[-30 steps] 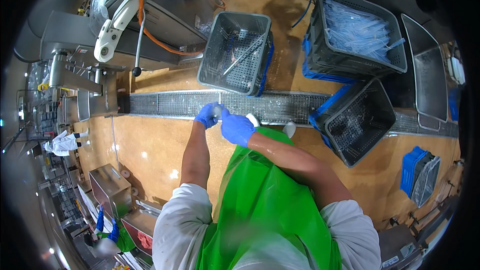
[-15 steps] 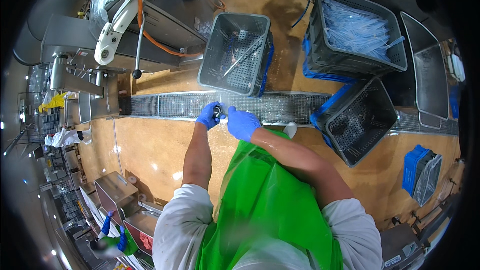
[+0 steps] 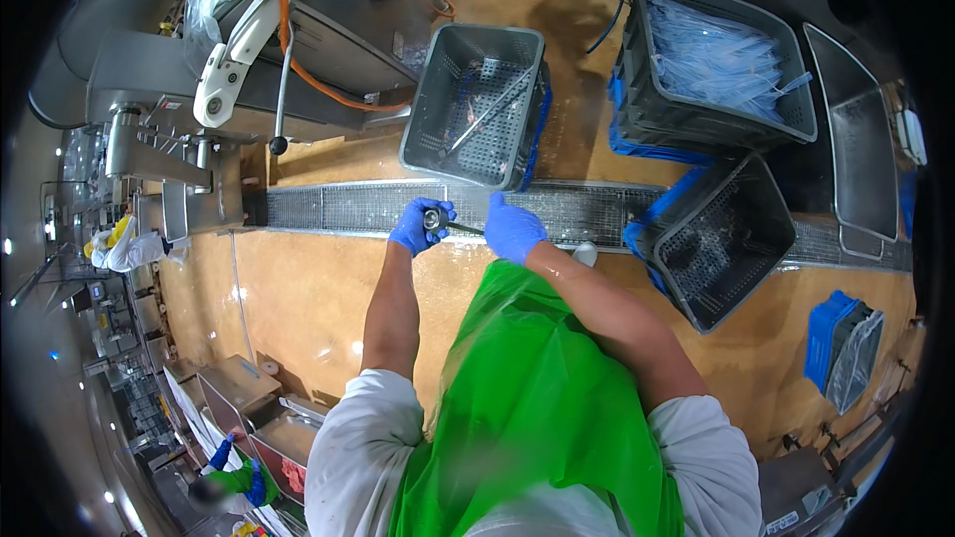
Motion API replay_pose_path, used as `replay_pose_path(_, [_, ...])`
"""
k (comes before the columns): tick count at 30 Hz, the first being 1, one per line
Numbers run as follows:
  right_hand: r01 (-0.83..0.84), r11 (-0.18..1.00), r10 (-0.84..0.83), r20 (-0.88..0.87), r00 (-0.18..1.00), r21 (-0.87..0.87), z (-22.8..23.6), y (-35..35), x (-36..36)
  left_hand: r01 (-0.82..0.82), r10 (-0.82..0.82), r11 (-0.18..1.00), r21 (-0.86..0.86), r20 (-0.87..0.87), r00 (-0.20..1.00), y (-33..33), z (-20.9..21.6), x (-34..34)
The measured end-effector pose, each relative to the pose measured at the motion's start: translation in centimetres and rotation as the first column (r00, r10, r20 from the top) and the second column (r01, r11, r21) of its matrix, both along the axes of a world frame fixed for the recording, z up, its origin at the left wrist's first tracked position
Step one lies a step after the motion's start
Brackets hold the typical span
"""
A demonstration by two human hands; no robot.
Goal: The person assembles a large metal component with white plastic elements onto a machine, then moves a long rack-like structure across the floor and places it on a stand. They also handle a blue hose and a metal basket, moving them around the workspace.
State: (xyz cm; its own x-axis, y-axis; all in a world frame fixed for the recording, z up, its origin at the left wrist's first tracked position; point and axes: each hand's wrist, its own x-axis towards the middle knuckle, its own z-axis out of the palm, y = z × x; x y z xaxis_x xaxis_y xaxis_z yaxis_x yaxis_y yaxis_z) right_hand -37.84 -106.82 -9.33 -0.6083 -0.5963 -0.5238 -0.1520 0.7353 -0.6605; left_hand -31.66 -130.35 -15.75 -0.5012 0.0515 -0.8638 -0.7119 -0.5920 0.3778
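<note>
My left hand (image 3: 411,231), in a blue glove, is closed round a small round metal part (image 3: 434,220) with a dark ring-shaped opening that faces up. To its right, my right hand (image 3: 513,231), also blue-gloved, has its fingers wrapped round a thin dark rod (image 3: 465,229). The rod's free end points left and reaches the edge of the metal part; whether it touches or enters it I cannot tell. Both hands are above the metal floor grating (image 3: 358,209), just on the near side of a grey perforated crate (image 3: 410,139) with a long metal bar (image 3: 487,111) inside.
At the far right a grey crate (image 3: 637,60) holds translucent bluish strips; a tilted dark crate (image 3: 726,313) stands nearer. A metal trough (image 3: 860,149) lies right. Far left are a steel machine (image 3: 328,99) and orange hose (image 3: 328,89). Co-workers stand at left.
My right hand has moved right, away from the left hand, and the dark rod now shows between them. My left hand has turned slightly, showing more of the metal part.
</note>
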Motion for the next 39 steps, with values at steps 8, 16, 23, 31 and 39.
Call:
replay_pose_path(8, [0.183,0.98,-0.186,0.029,0.982,0.08,-4.1,5.4,-2.7,0.201,-0.188,0.979,-0.039,-0.568,0.801,0.4,12.6,-1.4])
replay_pose_path(16, [0.31,0.947,-0.31,-0.008,0.951,0.084,-5.0,5.5,-6.8,-0.424,-0.299,0.662,-0.619,-0.736,0.607,2.9,6.0,-12.4])
replay_pose_path(23, [0.456,0.88,-0.447,-0.094,0.889,0.129,-3.8,7.1,-7.5,-0.297,0.236,0.898,-0.326,-0.212,0.948,1.3,-2.4,-20.5])
replay_pose_path(31, [0.699,0.715,-0.69,-0.163,0.706,-0.004,-7.9,2.6,-8.8,-0.168,0.129,0.961,-0.221,-0.179,0.975,3.4,-15.9,-22.0])
replay_pose_path(39, [0.79,0.586,-0.784,-0.119,0.609,0.181,-7.3,-2.2,-6.5,-0.29,0.29,0.957,0.024,0.015,0.957,0.7,-27.6,-31.8])
